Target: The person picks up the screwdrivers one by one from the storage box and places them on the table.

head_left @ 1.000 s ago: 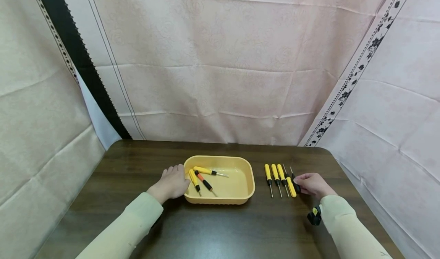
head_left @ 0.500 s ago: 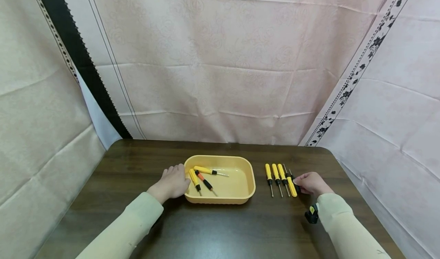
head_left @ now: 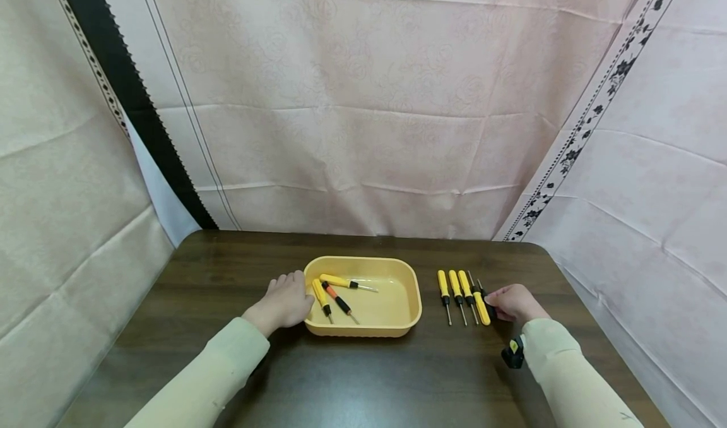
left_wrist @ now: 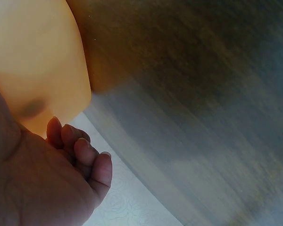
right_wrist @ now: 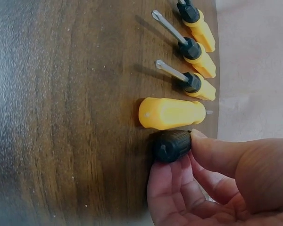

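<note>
My left hand (head_left: 286, 302) grips the left rim of a yellow plastic tray (head_left: 392, 332), thumb over the edge; in the left wrist view its fingers (left_wrist: 85, 150) are curled beside the tray's outer wall. Two yellow-handled screwdrivers and an orange-and-black screwdriver (head_left: 337, 298) lie inside the tray. At the right, my right hand (head_left: 514, 303) pinches the black handle of a screwdriver (right_wrist: 172, 145) between thumb and fingers. That screwdriver lies low over the table, right alongside a yellow screwdriver (right_wrist: 172, 113) with its handle toward me.
Three more yellow screwdrivers stand in a row to the left of these, including the leftmost screwdriver (head_left: 443, 289), with tips toward me. The dark wooden table (head_left: 363, 377) ends at a pale cloth backdrop (head_left: 363, 131) behind and at the sides.
My right hand has shifted slightly left, bringing the black screwdriver closer to the yellow one beside it. My left hand and the tray have stayed put.
</note>
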A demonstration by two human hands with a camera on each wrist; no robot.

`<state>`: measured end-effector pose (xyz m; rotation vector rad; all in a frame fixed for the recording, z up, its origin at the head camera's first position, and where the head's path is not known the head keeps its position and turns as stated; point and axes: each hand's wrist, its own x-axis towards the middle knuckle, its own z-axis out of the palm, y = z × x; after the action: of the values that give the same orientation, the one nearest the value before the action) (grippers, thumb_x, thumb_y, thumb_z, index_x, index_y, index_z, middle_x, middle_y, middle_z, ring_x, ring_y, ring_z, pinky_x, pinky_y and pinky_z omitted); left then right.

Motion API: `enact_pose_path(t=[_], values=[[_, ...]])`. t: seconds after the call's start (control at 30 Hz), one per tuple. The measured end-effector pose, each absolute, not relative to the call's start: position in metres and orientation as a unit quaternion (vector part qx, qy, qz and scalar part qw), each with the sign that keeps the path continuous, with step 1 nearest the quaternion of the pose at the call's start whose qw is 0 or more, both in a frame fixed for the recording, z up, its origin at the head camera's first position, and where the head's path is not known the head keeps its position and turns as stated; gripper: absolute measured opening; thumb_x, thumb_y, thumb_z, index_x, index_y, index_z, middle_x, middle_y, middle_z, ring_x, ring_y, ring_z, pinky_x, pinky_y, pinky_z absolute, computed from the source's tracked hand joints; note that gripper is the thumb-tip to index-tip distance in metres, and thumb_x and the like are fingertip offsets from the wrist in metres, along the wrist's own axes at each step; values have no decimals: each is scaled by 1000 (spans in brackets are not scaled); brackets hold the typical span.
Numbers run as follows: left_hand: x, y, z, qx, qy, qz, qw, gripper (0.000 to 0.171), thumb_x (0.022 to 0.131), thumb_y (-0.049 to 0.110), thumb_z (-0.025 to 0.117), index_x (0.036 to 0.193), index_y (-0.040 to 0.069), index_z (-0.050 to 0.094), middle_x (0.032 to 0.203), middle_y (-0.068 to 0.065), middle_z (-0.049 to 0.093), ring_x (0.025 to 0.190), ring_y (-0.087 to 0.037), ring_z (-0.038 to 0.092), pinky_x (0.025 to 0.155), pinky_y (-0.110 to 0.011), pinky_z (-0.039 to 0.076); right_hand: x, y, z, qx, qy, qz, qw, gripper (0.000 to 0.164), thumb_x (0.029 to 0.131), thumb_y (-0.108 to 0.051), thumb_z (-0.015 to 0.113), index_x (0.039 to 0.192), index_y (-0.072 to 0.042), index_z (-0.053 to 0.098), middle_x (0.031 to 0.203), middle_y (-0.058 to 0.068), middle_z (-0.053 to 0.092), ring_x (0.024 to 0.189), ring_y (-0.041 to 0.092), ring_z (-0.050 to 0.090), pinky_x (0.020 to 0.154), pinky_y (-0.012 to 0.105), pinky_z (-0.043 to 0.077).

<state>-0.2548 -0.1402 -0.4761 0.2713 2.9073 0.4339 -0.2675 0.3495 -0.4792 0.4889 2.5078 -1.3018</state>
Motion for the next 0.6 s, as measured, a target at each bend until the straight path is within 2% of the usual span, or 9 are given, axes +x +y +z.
enact_pose_path(t=[0.6], values=[[-253,-140,-474,90,980,151,95,42,95,31,45,120,-3,44,99,-11,45,92,-26,40,82,-43,30,-270,354,-480,191,858,-455,141,19,91,-13,65,97,5,71,83,7,60,71,18,58,64,29,52]])
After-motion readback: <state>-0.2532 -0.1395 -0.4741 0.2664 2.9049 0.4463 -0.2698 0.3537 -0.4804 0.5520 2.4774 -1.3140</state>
